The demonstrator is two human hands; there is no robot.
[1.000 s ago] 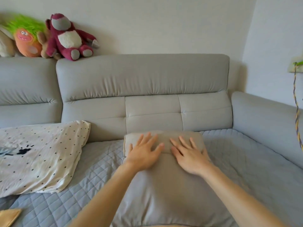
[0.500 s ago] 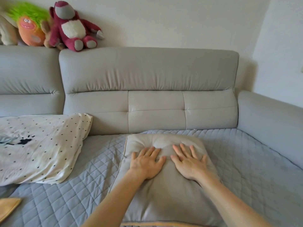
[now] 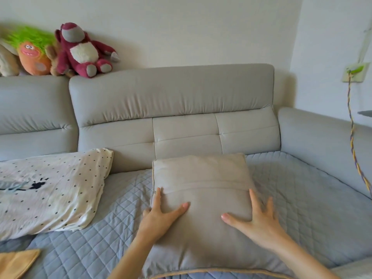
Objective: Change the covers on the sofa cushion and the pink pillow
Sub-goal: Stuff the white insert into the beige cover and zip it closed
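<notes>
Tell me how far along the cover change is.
Done, by the look of it: the grey cushion lies on the sofa seat in a smooth cover. In hand: the left hand and right hand lie flat against its sides. The dotted pillow lies untouched to the left; whether its cover is new cannot be told. No pink shows.

No text, label, brand, number or sign can be read anywhere in view.

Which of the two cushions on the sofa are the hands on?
The plain beige cushion in the middle, held at its sides by left hand and right hand; the polka-dot pillow lies untouched.
</notes>
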